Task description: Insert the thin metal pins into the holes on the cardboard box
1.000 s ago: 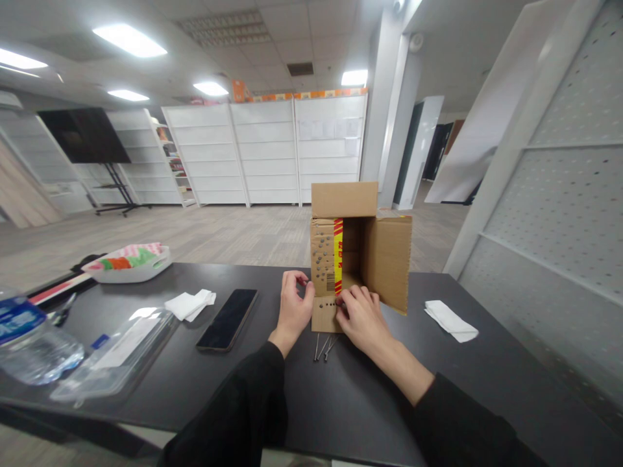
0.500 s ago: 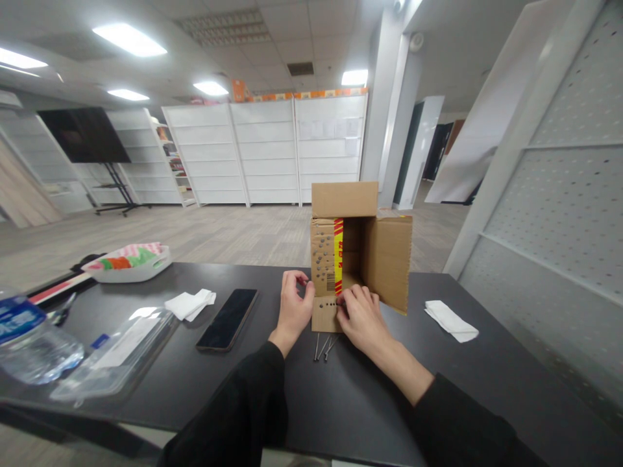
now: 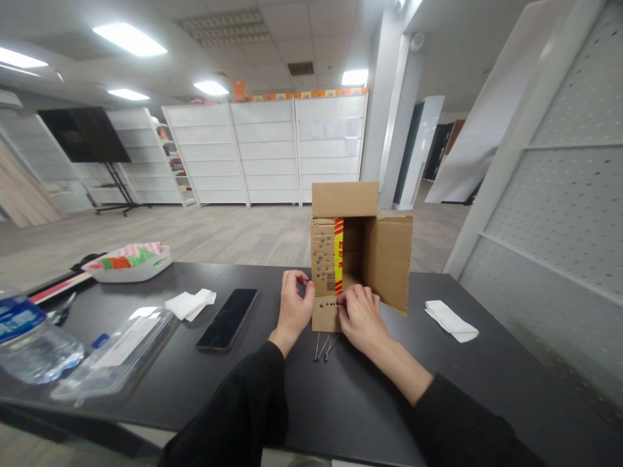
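Observation:
An open cardboard box (image 3: 324, 279) stands on the dark table, with yellow-red tape and many grey nail heads on its left front panel. A row of dark dots crosses its lower flap (image 3: 324, 319). My right hand (image 3: 363, 318) pinches at the right end of that row. A thin dark bit, which looks like a nail, shows at its fingertips. My left hand (image 3: 294, 311) is curled at the box's left edge, thumb close to the cardboard; what its fingers hold, if anything, is hidden. Several loose nails (image 3: 317, 350) lie below the flap.
Left of my hands lie a phone (image 3: 228, 321), white tissues (image 3: 189, 303) and a clear plastic case (image 3: 119, 353). Farther left are a water bottle (image 3: 36, 344) and a white basket (image 3: 131, 275) with coloured cloth. A folded tissue (image 3: 450, 320) lies at right.
Almost nothing differs. My right hand has shifted very slightly at the flap; my left hand, the box and the loose nails keep their places.

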`<state>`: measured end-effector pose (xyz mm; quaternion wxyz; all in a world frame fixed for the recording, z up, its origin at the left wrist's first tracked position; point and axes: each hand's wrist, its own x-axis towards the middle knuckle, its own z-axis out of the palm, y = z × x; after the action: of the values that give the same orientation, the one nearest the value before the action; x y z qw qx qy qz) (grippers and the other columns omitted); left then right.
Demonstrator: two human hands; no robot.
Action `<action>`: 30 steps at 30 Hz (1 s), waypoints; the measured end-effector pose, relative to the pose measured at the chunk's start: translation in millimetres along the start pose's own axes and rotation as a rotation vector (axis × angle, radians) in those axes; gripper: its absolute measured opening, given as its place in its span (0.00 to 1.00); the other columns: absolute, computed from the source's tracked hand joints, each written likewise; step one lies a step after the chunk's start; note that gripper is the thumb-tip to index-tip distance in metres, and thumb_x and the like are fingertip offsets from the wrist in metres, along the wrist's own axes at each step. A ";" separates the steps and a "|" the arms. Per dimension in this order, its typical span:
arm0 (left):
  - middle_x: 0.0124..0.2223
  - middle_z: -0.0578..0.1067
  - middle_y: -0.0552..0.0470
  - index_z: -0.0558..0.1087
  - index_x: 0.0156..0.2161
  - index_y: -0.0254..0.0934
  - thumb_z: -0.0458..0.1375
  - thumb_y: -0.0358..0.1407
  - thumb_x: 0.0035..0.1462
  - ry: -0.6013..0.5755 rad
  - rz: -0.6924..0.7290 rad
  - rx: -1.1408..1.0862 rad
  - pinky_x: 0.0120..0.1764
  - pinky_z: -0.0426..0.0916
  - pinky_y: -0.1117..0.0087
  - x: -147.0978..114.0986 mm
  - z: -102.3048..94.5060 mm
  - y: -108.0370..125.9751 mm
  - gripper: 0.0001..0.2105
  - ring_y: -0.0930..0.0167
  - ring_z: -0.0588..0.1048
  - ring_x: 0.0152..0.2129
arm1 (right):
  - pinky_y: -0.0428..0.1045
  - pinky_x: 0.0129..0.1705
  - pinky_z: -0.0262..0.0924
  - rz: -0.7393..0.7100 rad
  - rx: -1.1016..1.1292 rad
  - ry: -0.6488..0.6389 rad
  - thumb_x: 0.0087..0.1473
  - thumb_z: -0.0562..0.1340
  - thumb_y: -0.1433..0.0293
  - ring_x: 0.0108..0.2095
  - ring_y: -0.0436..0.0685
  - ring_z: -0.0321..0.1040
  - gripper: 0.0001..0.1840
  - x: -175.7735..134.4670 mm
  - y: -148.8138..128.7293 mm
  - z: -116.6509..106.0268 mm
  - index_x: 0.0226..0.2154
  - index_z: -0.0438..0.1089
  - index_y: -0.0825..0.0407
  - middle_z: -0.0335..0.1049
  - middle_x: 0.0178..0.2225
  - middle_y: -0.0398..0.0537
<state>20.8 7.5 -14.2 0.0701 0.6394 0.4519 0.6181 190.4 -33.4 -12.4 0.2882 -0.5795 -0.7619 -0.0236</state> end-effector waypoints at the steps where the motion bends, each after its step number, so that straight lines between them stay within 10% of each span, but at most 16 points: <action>1: 0.36 0.68 0.53 0.65 0.36 0.39 0.56 0.27 0.55 0.000 -0.001 0.001 0.36 0.64 0.69 0.0 -0.1 0.0 0.06 0.71 0.70 0.34 | 0.55 0.44 0.51 0.001 0.002 0.002 0.55 0.57 0.77 0.44 0.63 0.60 0.06 -0.1 0.1 0.3 0.34 0.65 0.51 0.67 0.40 0.52; 30: 0.36 0.68 0.53 0.65 0.36 0.39 0.56 0.27 0.56 -0.009 -0.011 0.010 0.36 0.63 0.69 -0.3 -0.8 1.1 0.05 0.71 0.69 0.34 | 0.55 0.44 0.49 0.018 -0.011 0.033 0.54 0.57 0.75 0.43 0.63 0.59 0.04 -0.2 0.2 0.6 0.33 0.66 0.51 0.67 0.38 0.51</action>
<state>20.6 6.3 -13.5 0.0724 0.6402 0.4579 0.6125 190.4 -33.3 -13.0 0.2977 -0.5873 -0.7518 -0.0348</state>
